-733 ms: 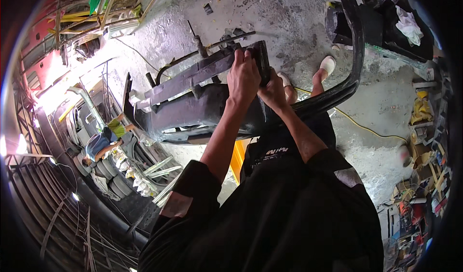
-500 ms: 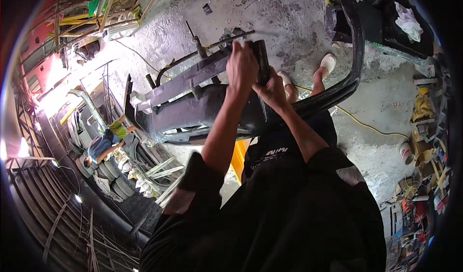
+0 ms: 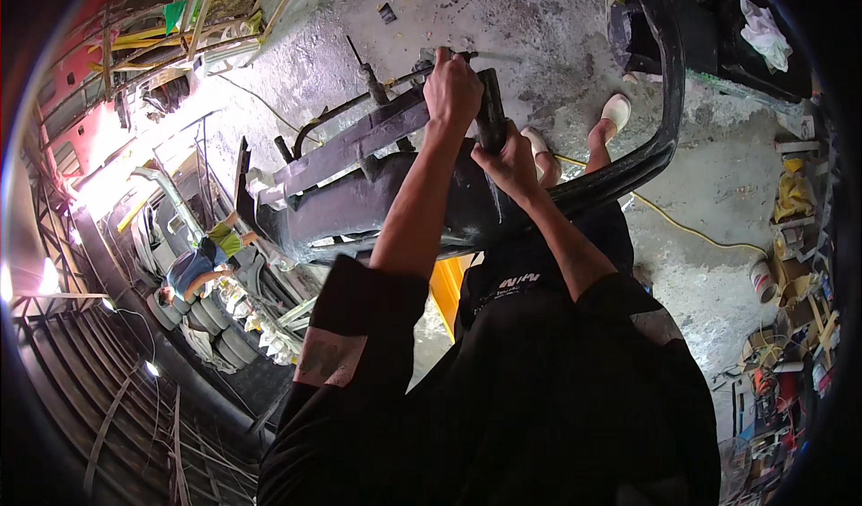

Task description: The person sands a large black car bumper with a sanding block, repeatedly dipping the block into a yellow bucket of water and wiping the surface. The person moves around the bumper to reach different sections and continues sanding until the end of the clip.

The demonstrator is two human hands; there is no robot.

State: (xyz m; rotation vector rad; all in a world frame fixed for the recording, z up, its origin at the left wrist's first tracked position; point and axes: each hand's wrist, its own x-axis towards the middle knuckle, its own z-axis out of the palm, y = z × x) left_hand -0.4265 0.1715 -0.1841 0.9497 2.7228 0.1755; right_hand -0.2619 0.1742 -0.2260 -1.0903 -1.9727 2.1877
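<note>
A large black car bumper [image 3: 337, 210] spans the space in front of me, with a long curved arm sweeping round to the right. My left hand [image 3: 452, 91] is closed at the far end of a dark flat strip [image 3: 355, 142] that runs along the bumper's far side. Its fingertips face away, so what lies in them is hidden. Close by on the right, my right hand [image 3: 510, 160] wraps round the lower end of a short black bar-like part [image 3: 491, 111] that sticks up from the bumper, its thumb toward the left.
A yellow stand [image 3: 446, 290] shows below the bumper. Another person's shoe [image 3: 616, 109] is on the concrete floor beyond it. A yellow cable [image 3: 691, 235] crosses the floor at right, near cluttered shelves [image 3: 790, 362]. Someone in blue [image 3: 190, 268] bends over parts at left.
My left hand has shifted slightly up and away, and its fingers look more tightly closed. My right hand stays on the black bar-like part. The view has moved a little.
</note>
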